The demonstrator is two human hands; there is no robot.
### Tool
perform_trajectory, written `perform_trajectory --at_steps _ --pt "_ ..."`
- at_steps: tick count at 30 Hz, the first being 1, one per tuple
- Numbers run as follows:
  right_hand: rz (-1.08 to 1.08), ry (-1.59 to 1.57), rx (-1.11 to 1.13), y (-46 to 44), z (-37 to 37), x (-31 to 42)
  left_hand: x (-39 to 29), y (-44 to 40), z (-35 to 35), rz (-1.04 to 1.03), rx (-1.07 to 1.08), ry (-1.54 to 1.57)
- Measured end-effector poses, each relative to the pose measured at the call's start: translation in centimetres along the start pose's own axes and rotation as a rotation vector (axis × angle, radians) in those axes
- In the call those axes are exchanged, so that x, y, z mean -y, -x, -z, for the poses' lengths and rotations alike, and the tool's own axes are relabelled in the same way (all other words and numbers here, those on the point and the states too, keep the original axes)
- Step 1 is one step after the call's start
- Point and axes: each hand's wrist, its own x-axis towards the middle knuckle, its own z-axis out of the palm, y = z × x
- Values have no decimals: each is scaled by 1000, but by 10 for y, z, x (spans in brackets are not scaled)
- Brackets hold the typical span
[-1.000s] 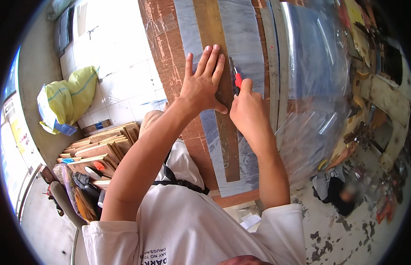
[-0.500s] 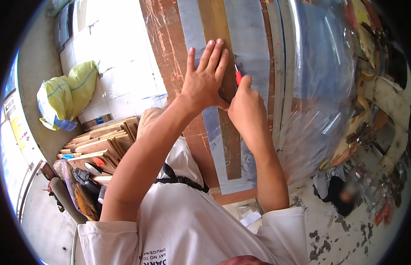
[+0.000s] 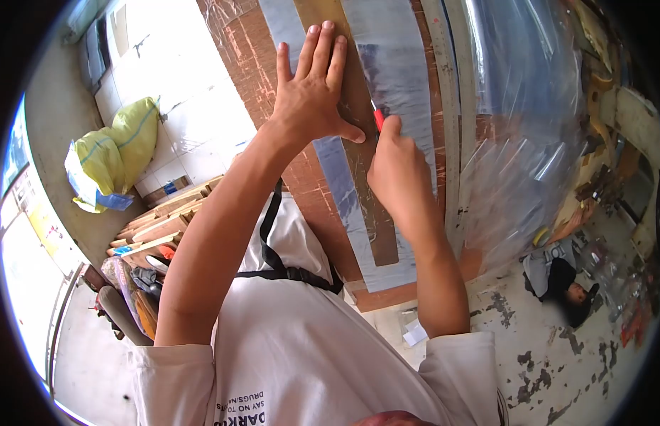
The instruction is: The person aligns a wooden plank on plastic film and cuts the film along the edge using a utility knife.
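My left hand (image 3: 312, 92) lies flat with fingers spread, pressing a long brown strip (image 3: 379, 231) down on a grey-blue sheet (image 3: 401, 53). Its thumb reaches over towards the strip's right edge. In my right hand (image 3: 401, 163) is a red cutter knife (image 3: 378, 116), its thin metal tip pointing away from me against that same edge. The fingers wrap round the handle, so its rear end is hidden. Under the sheet is a worn brown board (image 3: 308, 188), showing along both sides.
Clear plastic sheeting (image 3: 514, 192) covers the right side, beside a long pale straight bar (image 3: 450, 142). Boards (image 3: 159, 231) are stacked at left near a yellow-green sack (image 3: 124, 142). Another person (image 3: 557, 280) is low on the floor at right.
The view has shifted slightly. My left hand has slid up the strip, away from my right hand. The cutter knife stays at the strip's right edge, its tip a little nearer my body.
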Motion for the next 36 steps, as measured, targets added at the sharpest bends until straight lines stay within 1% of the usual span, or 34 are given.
perform_trajectory --at_steps 2,4,7,10,14,16,17,19,21,24,27,33,36 --pt "13 4 4 12 -8 -11 2 -2 0 -2 -18 3" --pt "-99 6 124 44 -22 -27 3 -2 -1 -4 -25 8" --pt "-145 -4 166 53 -21 -25 2 -1 -1 -5 -28 45" --pt "-108 1 134 55 -22 -30 2 -3 3 -14 -28 68" --pt "-49 43 134 60 10 -24 2 -2 5 -6 15 55" --pt "-26 -36 67 63 39 -10 1 -3 8 9 30 47" --pt "-22 -29 64 57 41 -7 0 -3 9 14 59 41" --pt "56 -117 -93 34 42 3 -1 -3 12 15 51 40" --pt "94 -99 -118 3 41 15 -2 -3 15 38 114 24" --pt "117 -99 -164 -32 31 23 -1 -2 13 30 72 57" --pt "88 -16 -110 -36 36 33 -3 -3 14 44 101 50" --pt "79 -12 -87 -37 31 34 -1 -3 12 31 64 70" --pt "71 -33 -86 -39 31 33 -1 -3 15 38 103 37"
